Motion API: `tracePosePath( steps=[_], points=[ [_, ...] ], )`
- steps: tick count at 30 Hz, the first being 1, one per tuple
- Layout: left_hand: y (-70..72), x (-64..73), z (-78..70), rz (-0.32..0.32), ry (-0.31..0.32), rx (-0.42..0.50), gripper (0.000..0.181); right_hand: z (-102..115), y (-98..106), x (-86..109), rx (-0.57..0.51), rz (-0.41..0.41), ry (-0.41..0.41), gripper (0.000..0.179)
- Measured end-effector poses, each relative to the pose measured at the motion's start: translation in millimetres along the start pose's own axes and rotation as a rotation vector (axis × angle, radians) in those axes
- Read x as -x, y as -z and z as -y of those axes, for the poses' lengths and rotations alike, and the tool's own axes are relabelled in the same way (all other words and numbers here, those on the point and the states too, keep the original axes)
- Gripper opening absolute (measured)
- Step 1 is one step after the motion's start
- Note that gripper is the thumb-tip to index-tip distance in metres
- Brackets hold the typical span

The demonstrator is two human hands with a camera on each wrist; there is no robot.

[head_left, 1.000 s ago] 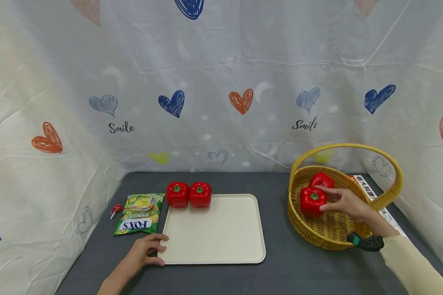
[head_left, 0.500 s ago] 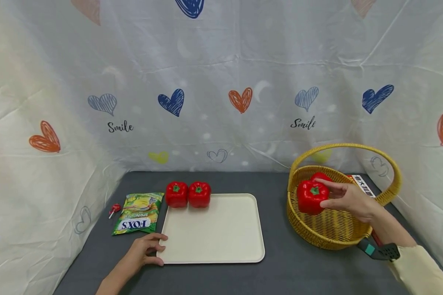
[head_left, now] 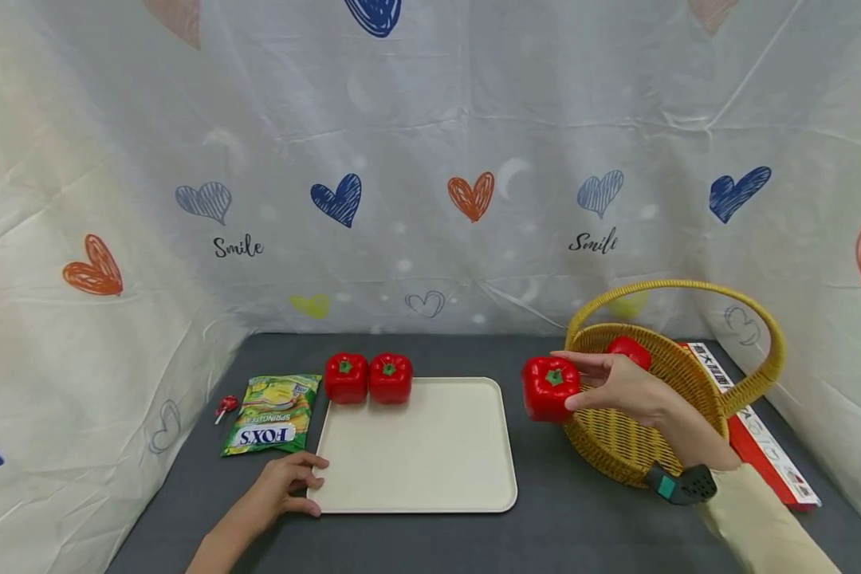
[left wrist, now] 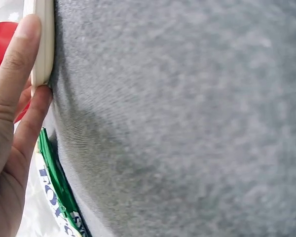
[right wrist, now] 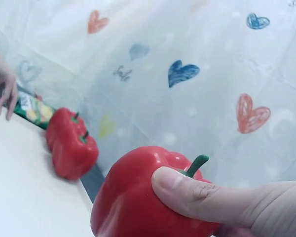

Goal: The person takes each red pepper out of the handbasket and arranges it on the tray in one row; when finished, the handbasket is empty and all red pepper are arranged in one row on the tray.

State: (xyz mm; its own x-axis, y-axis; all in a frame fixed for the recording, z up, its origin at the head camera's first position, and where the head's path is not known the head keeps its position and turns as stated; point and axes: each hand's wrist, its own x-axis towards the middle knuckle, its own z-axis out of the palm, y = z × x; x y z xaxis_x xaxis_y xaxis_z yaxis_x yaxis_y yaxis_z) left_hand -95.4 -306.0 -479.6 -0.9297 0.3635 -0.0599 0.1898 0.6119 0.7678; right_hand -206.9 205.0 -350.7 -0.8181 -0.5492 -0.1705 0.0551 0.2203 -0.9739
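My right hand [head_left: 620, 388] grips a red bell pepper [head_left: 549, 388] with a green stem. It is over the dark table between the tray and the yellow wicker basket [head_left: 634, 458]. The thumb lies across the pepper's side in the right wrist view. Another red pepper [head_left: 629, 351] sits inside the basket. My left hand [head_left: 281, 490] holds the near left corner of the cream tray [head_left: 416, 470], thumb and fingers at its rim. Two red peppers, one on the left [head_left: 346, 379] and one on the right [head_left: 391, 379], stand side by side at the tray's far left corner.
Left of the tray lies a green and yellow Fox's packet [head_left: 273, 414], with a small red lollipop [head_left: 226, 406] beside it. The basket's tall handle [head_left: 678, 285] arches above it. A red and white box [head_left: 768, 454] lies along the basket's right side. A printed curtain hangs behind.
My right hand has lifted the pepper out of the basket and carried it left, past the basket's rim. The left hand stays at the tray's corner.
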Motion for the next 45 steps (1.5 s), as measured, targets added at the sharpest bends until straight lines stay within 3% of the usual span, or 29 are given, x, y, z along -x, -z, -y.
tracePosePath(
  steps=[4,13,18,25,29,45],
  points=[
    [1.5,2.2,-1.1,0.017,-0.003,0.027,0.027,-1.7,-19.2,-19.5,-0.027,0.009,0.002,0.072],
    [4.5,5.2,-2.8,0.027,0.002,-0.019,0.026,-9.2,-51.3,-65.0,-0.026,0.025,0.045,0.068],
    [4.5,3.0,-4.2,0.024,0.011,0.03,0.026,-21.6,-59.2,-83.6,-0.052,0.027,0.032,0.068],
    [3.9,0.2,-5.7,0.02,-0.027,-0.046,0.025,-40.9,-63.8,-108.6,-0.101,0.026,-0.042,0.069],
    [3.3,-1.2,-5.8,0.019,-0.031,-0.042,0.024,-46.5,-68.2,-124.0,-0.09,0.003,-0.086,0.07],
    [1.7,-2.9,-8.0,0.021,0.002,-0.04,0.025,-36.3,-100.7,-159.4,-0.06,-0.054,-0.127,0.07]
  ],
)
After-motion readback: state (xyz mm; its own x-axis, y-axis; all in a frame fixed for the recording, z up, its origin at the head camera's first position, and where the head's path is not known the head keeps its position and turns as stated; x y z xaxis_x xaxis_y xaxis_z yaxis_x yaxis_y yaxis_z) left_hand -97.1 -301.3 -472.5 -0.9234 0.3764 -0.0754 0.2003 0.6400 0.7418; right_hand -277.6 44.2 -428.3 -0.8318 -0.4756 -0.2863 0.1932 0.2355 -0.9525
